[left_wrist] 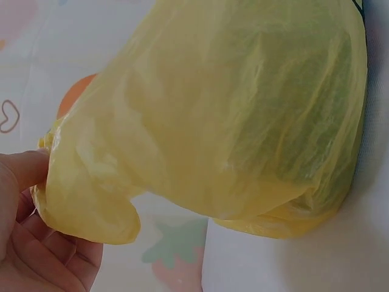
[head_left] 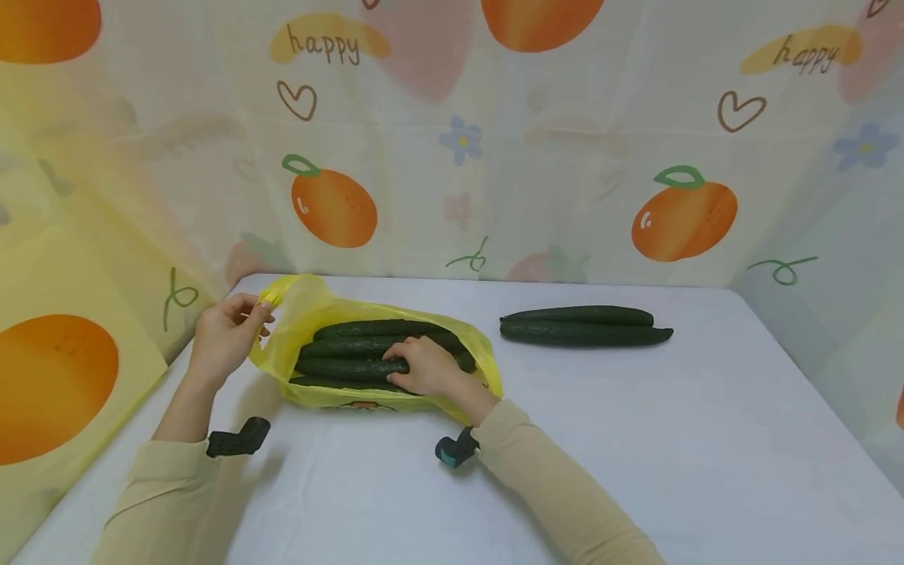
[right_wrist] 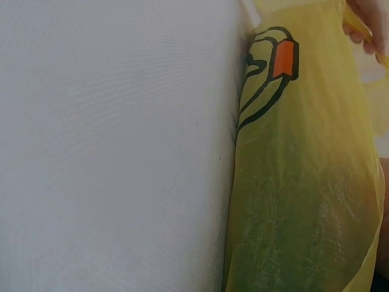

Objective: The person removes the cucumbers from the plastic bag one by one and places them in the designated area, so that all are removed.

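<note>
A yellow plastic bag (head_left: 377,399) lies on its side on the white table, its mouth wide, with several dark green cucumbers (head_left: 351,348) side by side in it. At its left end my left hand (head_left: 224,333) pinches the bag's handle between thumb and fingers and holds it up; the left wrist view shows the thumb (left_wrist: 27,167) pressed on the gathered film. My right hand (head_left: 429,367) reaches in over the bag's near edge and grips one cucumber (head_left: 353,369) near its right part, fingers and thumb on either side. Through the film, the right wrist view shows green shapes.
Two more cucumbers (head_left: 586,334) lie together on the table (head_left: 636,439) to the right of the bag. Behind the table hangs a fruit-print cloth (head_left: 551,173), which continues along the left and right sides. A black camera strap sits on each wrist.
</note>
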Tool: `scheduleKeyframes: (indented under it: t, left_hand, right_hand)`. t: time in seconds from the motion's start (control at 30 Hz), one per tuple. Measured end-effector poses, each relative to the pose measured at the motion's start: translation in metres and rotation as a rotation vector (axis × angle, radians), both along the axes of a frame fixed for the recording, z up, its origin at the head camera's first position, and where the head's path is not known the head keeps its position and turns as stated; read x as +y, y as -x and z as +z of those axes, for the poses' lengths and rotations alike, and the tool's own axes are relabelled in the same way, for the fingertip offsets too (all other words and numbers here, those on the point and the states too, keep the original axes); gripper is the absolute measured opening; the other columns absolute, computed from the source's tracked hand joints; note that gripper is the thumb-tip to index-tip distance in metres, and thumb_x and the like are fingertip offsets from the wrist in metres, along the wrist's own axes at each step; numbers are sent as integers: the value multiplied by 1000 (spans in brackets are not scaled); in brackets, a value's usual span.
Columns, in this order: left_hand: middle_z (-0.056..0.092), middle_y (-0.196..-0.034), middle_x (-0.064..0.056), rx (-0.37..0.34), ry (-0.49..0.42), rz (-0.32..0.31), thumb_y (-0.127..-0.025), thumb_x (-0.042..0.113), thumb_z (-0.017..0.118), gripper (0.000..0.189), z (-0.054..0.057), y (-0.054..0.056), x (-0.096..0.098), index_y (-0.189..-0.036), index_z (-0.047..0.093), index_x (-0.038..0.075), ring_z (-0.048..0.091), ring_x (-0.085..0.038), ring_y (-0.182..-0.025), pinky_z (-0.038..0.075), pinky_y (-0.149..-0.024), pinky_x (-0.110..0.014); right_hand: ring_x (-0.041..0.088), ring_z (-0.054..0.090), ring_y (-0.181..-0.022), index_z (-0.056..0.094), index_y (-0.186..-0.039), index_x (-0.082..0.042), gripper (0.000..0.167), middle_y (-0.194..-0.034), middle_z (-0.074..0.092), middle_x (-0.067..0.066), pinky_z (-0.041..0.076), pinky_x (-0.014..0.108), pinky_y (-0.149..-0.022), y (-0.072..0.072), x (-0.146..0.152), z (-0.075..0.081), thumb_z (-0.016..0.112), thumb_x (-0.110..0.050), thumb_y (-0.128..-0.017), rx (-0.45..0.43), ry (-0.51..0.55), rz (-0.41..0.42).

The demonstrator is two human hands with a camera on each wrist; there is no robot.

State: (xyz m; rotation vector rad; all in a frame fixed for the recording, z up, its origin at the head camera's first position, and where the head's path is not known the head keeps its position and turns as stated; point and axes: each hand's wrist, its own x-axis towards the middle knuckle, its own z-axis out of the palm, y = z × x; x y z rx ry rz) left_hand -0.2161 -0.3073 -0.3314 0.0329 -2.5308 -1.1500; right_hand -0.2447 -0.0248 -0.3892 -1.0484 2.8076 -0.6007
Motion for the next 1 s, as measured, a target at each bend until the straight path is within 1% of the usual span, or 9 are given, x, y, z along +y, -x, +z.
scheduleKeyframes:
  t: [0.13,0.23,0.33,0.4,0.57,0.7,0.77,0.9,1.0]
  left_hand:
    - [61,-71,14,-10,-17,1,-93,33,52,34,0,0,-1,-96,60,0,57,-2,-60,44,-46,-19]
    - [61,-71,15,-12,-30,1,-93,33,53,34,0,-1,-1,-96,59,0,57,-1,-60,45,-46,-19]
    - [61,-71,16,-10,-37,-4,-93,32,53,33,-1,-2,-1,-96,59,-1,56,-1,-59,45,-45,-19]
    - [60,-70,18,-12,-39,-9,-93,31,53,33,-1,-2,0,-97,59,-1,56,-1,-59,45,-46,-19]
    - [57,-70,22,-31,-36,0,-93,33,52,35,-1,-2,0,-98,59,0,56,-2,-61,46,-47,-19]
    - [60,-72,18,-42,-37,3,-93,34,52,35,-1,-2,-1,-99,59,0,57,-3,-62,46,-47,-19]
    - [60,-72,18,-43,-38,6,-93,35,52,35,-1,-2,-1,-98,59,1,57,-3,-62,46,-47,-19]
    - [59,-71,20,-34,-42,3,-93,34,52,34,-1,-1,-2,-97,59,0,58,-3,-62,46,-47,-19]
    - [59,-71,19,-25,-50,-4,-93,32,52,34,-2,-1,-3,-97,59,-1,58,-5,-62,46,-48,-18]
  right_hand:
    - [16,58,-98,60,-119,-19,34,-113,62,0,47,26,-84,1,-3,2,60,-33,-89,15,-47,6]
    - [15,60,-92,60,-121,-19,36,-114,62,0,48,24,-80,1,-5,5,59,-35,-90,5,-96,11]
    - [15,60,-87,59,-123,-19,37,-115,61,1,49,23,-73,1,-6,6,58,-36,-90,-31,-127,7]
    - [14,60,-91,59,-123,-19,38,-116,59,1,49,23,-73,1,-6,6,57,-37,-90,-49,-140,-3]
    - [15,60,-101,59,-123,-19,37,-120,59,0,50,26,-78,0,-4,3,57,-37,-90,-48,-114,-14]
    - [15,63,-92,61,-121,-19,35,-118,62,0,50,25,-68,0,-2,-1,57,-37,-90,-22,-63,-16]
    - [15,63,-91,61,-121,-19,35,-117,62,0,51,25,-67,0,-1,-2,57,-36,-90,-11,-39,-16]
    - [17,62,-97,60,-122,-17,36,-116,62,1,52,29,-74,-1,1,-3,57,-35,-91,7,-5,-17]
    - [17,61,-99,59,-122,-16,36,-117,61,2,51,30,-77,-1,3,-3,57,-34,-91,18,10,-17]
